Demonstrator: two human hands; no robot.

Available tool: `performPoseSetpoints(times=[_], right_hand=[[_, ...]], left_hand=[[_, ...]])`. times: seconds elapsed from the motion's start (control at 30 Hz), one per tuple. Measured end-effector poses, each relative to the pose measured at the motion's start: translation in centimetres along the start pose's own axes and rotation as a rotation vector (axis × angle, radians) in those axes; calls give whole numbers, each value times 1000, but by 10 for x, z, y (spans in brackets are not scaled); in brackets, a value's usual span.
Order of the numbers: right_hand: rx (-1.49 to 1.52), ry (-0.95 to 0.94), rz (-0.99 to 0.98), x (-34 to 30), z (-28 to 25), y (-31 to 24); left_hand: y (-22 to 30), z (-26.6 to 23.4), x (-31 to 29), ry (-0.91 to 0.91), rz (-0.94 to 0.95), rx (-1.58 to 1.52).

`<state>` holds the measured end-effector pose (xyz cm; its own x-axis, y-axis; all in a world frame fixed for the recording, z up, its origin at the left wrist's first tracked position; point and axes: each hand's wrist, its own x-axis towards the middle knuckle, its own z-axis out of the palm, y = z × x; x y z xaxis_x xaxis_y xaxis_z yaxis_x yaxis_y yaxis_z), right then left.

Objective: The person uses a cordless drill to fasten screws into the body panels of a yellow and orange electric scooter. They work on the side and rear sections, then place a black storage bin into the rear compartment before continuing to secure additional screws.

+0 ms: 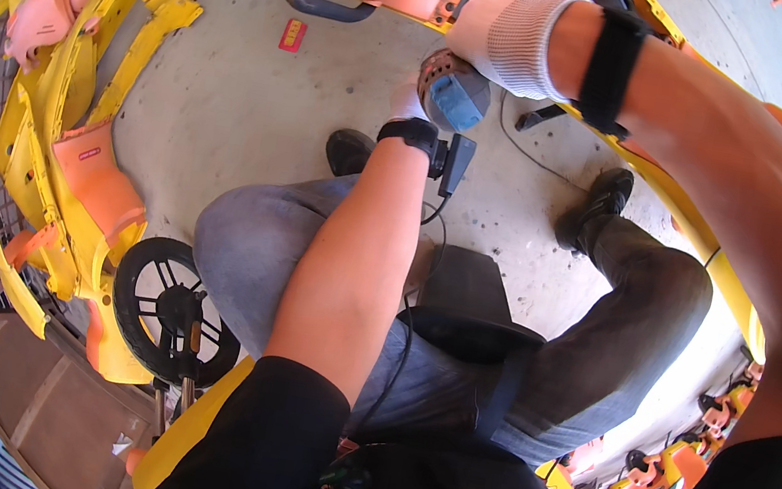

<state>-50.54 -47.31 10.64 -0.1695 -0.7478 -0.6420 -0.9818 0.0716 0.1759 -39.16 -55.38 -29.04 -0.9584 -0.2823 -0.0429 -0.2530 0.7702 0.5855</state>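
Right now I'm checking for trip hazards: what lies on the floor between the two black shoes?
Head view: bare concrete floor between left shoe and right shoe, crossed by a thin black cable.

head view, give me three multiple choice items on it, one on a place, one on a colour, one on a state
1. Where is the black spoked wheel?
A. lower left, beside the yellow panels
B. top right
C. on the person's lap

2. What colour is the power tool's body?
A. green
B. blue
C. white

3. How is the right hand covered?
A. bare
B. black mitten
C. white knit glove

Answers:
1 A, it lies by the stacked yellow plastic panels on the person's left.
2 B, the housing between the hands is blue.
3 C, a white knit glove covers it, with a black strap on the forearm; the left hand grips the tool from below.
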Motion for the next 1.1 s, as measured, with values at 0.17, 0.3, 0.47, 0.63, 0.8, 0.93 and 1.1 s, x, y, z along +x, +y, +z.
performPoseSetpoints(times=[0.17, 0.3, 0.47, 0.63, 0.8, 0.93, 1.1], right_hand=[[392, 42, 271, -98, 27, 42], [1157, 461, 348, -144, 109, 38], [1784, 499, 589, -230, 114, -3], [2085, 667, 584, -286, 142, -40], [2052, 584, 724, -305, 186, -75], [1965, 555, 729, -307, 229, -92], [1395, 326, 794, -309, 283, -98]], left_hand=[[119, -11, -4, 0, -1088, -1579], [161, -84, 1, -32, -1106, -1505], [182, -105, 4, -97, -907, -1424], [225, -121, 9, -128, -726, -1394], [271, -142, 7, -176, -605, -1381], [317, -179, 5, -226, -337, -1328], [418, -224, -6, -218, 61, -1094]])
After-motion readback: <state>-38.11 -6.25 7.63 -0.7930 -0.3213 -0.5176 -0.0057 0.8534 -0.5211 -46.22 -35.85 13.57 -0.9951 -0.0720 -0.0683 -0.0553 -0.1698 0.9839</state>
